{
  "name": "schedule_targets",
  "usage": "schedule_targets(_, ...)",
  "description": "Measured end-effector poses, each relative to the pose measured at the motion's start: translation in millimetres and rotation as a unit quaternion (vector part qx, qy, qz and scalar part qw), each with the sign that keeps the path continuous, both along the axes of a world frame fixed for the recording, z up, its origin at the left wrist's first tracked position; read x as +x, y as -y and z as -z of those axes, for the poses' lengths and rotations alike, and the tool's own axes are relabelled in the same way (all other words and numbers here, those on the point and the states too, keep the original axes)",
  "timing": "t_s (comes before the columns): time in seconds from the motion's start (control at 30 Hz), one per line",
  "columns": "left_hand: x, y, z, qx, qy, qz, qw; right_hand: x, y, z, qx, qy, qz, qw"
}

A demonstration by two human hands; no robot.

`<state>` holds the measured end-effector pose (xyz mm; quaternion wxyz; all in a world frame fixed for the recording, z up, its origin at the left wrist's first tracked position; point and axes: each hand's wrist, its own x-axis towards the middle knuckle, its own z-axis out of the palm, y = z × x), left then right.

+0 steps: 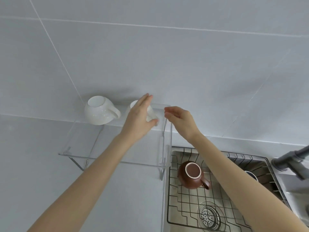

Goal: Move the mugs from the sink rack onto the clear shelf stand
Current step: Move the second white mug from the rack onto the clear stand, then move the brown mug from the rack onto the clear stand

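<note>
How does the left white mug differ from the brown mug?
The left white mug sits on the stand; the brown mug sits in the rack. The left white mug is pale, the brown mug dark. Both are upside down, round-bellied, with one handle.

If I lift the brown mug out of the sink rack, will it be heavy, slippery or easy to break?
The brown mug looks like thick glazed ceramic, so it is probably stiff, fairly heavy and breakable if knocked on the wire rack. Its glossy round body may slip; the handle seems the safer grip.
</note>
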<state>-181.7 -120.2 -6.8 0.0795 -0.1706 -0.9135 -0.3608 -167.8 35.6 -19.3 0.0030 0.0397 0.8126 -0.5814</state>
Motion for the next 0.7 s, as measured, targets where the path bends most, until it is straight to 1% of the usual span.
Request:
schedule_targets(0.07, 20, -24, -3, 0.006, -0.016, 0.042, 0.999, 16, -20, -1, 0.000, -0.010, 0.017, 1.000)
schedule_targets(0.13, 40, -47, 0, 0.019, -0.015, 0.086, 0.996, 35, -43, 1, 0.003, -0.005, 0.036, 0.999)
schedule_targets(0.23, 68, -81, 17, 0.033, 0.032, 0.135, 0.990, 69, -80, 16, 0.017, 0.027, 0.070, 0.997)
schedule_targets(0.3, 82, -101, 33, 0.025, 0.075, 0.164, 0.983, 89, -101, 32, 0.029, 0.056, 0.088, 0.994)
schedule_targets(0.37, 91, -118, 54, -0.001, 0.126, 0.184, 0.975, 107, -117, 51, 0.049, 0.085, 0.097, 0.990)
schedule_targets(0.47, 95, -132, 91, -0.071, 0.204, 0.186, 0.959, 127, -130, 82, 0.077, 0.130, 0.101, 0.983)
schedule_targets(0.6, 94, -136, 135, -0.154, 0.253, 0.159, 0.942, 136, -133, 122, 0.084, 0.188, 0.088, 0.975)
schedule_targets(0.7, 91, -140, 155, -0.174, 0.283, 0.149, 0.932, 133, -131, 146, 0.099, 0.218, 0.063, 0.969)
